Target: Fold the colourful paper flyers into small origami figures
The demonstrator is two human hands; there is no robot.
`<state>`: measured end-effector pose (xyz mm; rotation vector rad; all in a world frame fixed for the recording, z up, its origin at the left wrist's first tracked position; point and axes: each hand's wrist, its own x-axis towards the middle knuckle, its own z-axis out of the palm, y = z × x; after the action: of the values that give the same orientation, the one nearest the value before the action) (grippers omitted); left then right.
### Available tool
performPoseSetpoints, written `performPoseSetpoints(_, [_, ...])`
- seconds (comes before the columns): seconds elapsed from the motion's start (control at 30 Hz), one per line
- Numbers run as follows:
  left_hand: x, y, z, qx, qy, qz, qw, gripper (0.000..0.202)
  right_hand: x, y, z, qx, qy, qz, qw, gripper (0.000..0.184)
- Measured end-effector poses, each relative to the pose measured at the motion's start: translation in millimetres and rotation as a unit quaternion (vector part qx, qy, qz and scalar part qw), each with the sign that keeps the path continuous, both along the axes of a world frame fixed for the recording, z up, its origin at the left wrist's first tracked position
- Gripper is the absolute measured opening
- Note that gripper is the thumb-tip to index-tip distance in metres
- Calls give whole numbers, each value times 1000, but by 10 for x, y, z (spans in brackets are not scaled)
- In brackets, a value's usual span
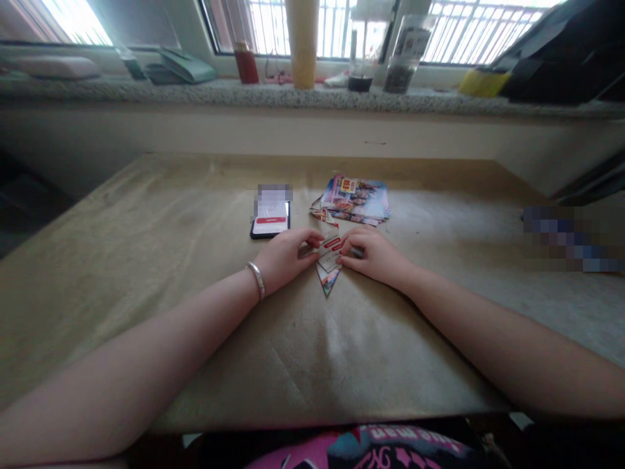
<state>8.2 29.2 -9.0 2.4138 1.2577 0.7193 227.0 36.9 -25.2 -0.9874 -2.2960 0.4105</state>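
Observation:
A small folded piece of printed paper (329,264), white and red with a pointed lower tip, lies on the brown-paper-covered table (170,260). My left hand (286,255), with a silver bracelet on its wrist, pinches the paper's left side. My right hand (374,254) pinches its right side, fingers curled onto it. Both hands rest on the table with the paper between them. Just beyond them lies a stack of colourful printed leaflets (359,198), with a smaller folded piece (322,215) at its near left corner.
A phone (271,213) with a lit screen lies left of the leaflets. On the stone windowsill (293,96) behind the table stand a yellow cylinder (303,42), a red cup (247,65), jars and other items. A blurred patch sits at the table's right edge.

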Motion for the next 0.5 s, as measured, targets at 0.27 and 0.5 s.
performPoseSetpoints(0.27, [-10,46,-39,7,-6,-8,1000,34,-4,6,-14,-5,-18,-34,999,7])
performPoseSetpoints(0.5, [-26,83,-44,37,30,-37,998,22,-14,15,6,-26,-3,-36,999,6])
